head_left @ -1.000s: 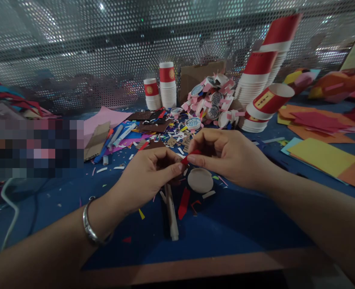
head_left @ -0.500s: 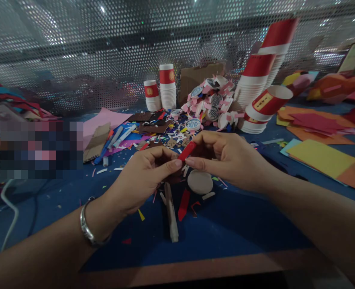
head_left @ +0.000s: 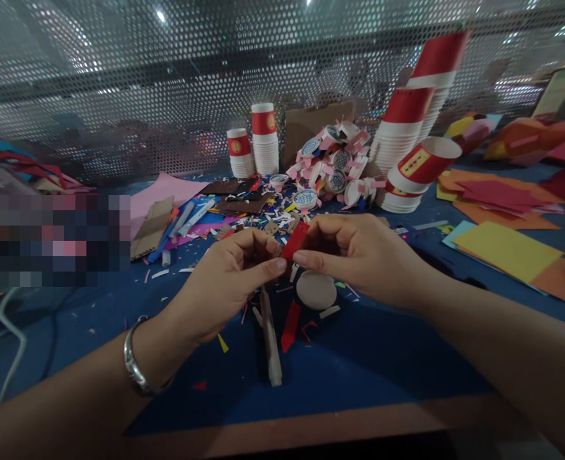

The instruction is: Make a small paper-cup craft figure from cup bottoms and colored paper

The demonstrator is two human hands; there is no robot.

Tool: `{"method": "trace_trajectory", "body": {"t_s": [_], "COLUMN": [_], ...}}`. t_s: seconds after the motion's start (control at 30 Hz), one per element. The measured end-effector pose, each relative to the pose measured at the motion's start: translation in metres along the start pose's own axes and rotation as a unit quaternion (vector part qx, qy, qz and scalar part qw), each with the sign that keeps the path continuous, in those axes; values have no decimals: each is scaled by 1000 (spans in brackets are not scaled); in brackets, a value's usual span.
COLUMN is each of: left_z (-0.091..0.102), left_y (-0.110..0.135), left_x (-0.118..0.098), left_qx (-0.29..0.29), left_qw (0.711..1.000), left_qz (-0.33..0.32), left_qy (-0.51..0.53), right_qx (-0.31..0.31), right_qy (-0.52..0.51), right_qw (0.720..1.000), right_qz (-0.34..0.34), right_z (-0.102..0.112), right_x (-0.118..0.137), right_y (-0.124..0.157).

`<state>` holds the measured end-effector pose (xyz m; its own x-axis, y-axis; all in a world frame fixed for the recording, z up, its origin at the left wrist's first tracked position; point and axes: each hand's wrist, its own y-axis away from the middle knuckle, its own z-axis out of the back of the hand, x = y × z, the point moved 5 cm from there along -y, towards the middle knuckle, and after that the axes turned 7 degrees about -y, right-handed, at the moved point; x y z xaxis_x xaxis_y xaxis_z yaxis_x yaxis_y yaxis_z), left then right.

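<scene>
A short red paper strip (head_left: 296, 241) is held up between my two hands, above the middle of the table. My right hand (head_left: 363, 255) pinches it from the right with thumb and fingers. At the strip's lower left end, my left hand (head_left: 237, 271) closes thumb and fingertips on its edge; the contact is partly hidden. Below the hands lie a pale round disc (head_left: 316, 290), a second red paper strip (head_left: 291, 327) with a pointed end, and a whitish pen-like stick (head_left: 271, 342).
Paper scraps (head_left: 275, 217) litter the table's middle. Behind them are a pile of pink-and-white paper pieces (head_left: 335, 163) and stacked red-and-white paper cups (head_left: 266, 140). More cups (head_left: 400, 134) lean at right, near coloured paper sheets (head_left: 507, 252). Markers (head_left: 191, 217) and pink paper (head_left: 167, 191) lie left.
The red strip has tilted more upright and shows more of its face. My left thumb has drawn back slightly toward its lower edge. The view has shifted a little.
</scene>
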<state>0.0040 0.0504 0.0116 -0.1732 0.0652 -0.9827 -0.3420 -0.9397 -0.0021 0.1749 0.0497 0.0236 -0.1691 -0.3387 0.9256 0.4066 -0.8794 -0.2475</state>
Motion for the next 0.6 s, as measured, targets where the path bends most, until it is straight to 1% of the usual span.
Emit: {"method": "trace_trajectory", "body": {"t_s": [0.07, 0.2, 0.33, 0.4, 0.53, 0.6], "left_z": [1, 0, 1, 2, 0, -1], "left_y": [0, -1, -3, -4, -3, -2], "left_x": [-1, -1, 1, 0, -4, -5], "left_qx": [1, 9, -20, -28, -7, -5], "left_qw": [1000, 999, 999, 999, 995, 992], "left_qz": [8, 14, -1, -19, -64, -72], "left_qy": [-8, 27, 40, 15, -80, -100], "right_qx": [4, 7, -12, -15, -14, -17], "right_qy": [-6, -28, -27, -24, -31, -27], "right_qw": [1000, 1000, 1000, 1000, 999, 999], "right_qz": [-5, -8, -5, -1, 7, 14], "right_z": [-1, -2, 0, 0, -3, -3], "right_x": [0, 0, -1, -3, -6, -6], "right_y": [0, 1, 1, 1, 0, 0]}}
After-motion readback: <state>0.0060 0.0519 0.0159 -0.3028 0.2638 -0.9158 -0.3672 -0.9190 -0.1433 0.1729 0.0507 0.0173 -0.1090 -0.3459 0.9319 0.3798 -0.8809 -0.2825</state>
